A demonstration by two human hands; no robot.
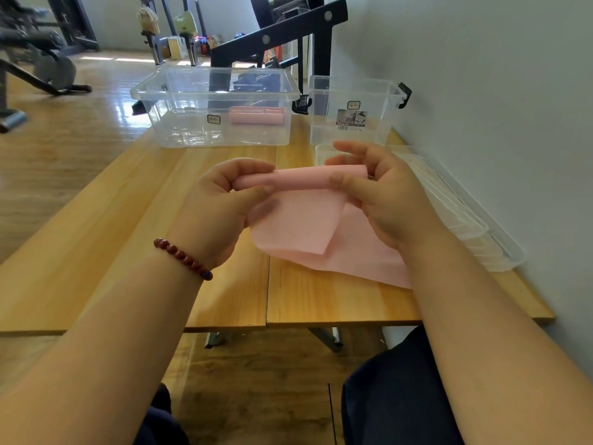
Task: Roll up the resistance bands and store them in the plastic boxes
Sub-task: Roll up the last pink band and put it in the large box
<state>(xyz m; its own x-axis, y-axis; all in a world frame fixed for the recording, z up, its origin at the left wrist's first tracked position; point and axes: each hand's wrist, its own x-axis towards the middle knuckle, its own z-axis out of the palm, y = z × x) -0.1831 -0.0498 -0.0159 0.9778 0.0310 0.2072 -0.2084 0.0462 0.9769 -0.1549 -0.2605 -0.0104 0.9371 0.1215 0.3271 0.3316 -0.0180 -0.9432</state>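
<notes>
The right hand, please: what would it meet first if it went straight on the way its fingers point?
Likely the right end of the large box, since the right hand points forward and left; depth is unclear.

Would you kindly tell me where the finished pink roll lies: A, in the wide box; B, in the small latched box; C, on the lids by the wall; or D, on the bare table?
A: the roll lies inside the wide box, seen through its clear wall; the left hand and right hand hold a second band.
</notes>
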